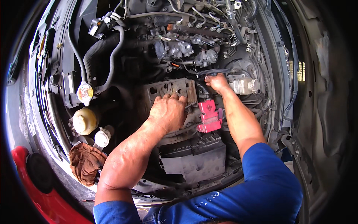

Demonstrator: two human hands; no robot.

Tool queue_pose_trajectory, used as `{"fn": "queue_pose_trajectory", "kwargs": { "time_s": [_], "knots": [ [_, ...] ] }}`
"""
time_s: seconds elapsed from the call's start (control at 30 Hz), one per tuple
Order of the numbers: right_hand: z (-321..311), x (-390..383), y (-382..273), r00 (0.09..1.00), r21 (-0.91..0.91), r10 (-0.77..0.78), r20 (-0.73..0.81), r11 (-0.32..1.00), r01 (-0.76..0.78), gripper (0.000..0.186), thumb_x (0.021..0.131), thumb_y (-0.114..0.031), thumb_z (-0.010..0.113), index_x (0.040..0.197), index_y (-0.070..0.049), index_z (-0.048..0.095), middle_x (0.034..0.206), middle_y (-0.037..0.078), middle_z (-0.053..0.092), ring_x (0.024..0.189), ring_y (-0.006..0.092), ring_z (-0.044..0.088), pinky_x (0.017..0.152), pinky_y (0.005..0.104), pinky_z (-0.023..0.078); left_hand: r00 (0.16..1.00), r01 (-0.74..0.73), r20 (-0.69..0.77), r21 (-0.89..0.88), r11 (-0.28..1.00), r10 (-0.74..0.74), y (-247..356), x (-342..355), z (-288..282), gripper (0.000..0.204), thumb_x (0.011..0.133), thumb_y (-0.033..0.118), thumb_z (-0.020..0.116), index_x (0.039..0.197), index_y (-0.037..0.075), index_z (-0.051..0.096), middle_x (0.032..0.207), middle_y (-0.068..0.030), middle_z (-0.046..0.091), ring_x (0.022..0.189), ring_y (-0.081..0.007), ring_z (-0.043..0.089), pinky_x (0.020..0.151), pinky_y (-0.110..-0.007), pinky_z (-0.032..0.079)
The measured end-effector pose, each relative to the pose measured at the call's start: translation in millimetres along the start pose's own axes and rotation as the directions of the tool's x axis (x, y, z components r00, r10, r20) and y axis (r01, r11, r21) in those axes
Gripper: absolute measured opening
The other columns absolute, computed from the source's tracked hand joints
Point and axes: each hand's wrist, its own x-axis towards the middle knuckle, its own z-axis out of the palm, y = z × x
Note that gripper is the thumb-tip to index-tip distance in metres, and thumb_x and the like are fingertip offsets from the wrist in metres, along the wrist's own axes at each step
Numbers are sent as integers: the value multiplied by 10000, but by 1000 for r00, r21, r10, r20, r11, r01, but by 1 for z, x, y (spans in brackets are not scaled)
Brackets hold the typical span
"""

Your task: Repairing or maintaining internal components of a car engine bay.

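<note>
I look down into an open car engine bay. My left hand (168,110) rests knuckles-up on the edge of a grey metal battery tray (161,90), fingers curled over something I cannot make out. My right hand (217,82) reaches deeper, fingers closed around a black cable or hose (214,71) beside a pale brake fluid reservoir (244,86). A red terminal cover (209,116) sits between my two forearms. A black fuse box (194,156) lies below my left hand.
A brown rag (85,162) lies on the front left edge. Two pale round reservoirs (85,120) and a yellowish cap (85,93) stand at the left by thick black hoses (97,50). The engine with pipes fills the top. A red object (41,198) is at lower left.
</note>
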Motion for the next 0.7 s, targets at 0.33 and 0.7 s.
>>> {"fn": "queue_pose_trajectory", "kwargs": {
  "time_s": [0.33,0.7],
  "knots": [
    [16,39,4,999,608,47,-23,794,-23,130,901,-15,622,991,-102,587,882,73,654,740,207,667,649,341,586,1000,-4,28,21,1000,3,1,1,1,376,829,292,685,1120,64,615,1052,-148,663,1047,-333,637,896,-461,491],
    [28,47,17,923,117,-385,-1,917,382,211,788,33,742,954,-42,635,805,21,614,746,122,579,660,290,502,999,-18,44,34,999,16,2,2,4,371,827,289,685,1120,69,621,1039,-143,662,1048,-328,634,897,-456,491]
  ]
}}
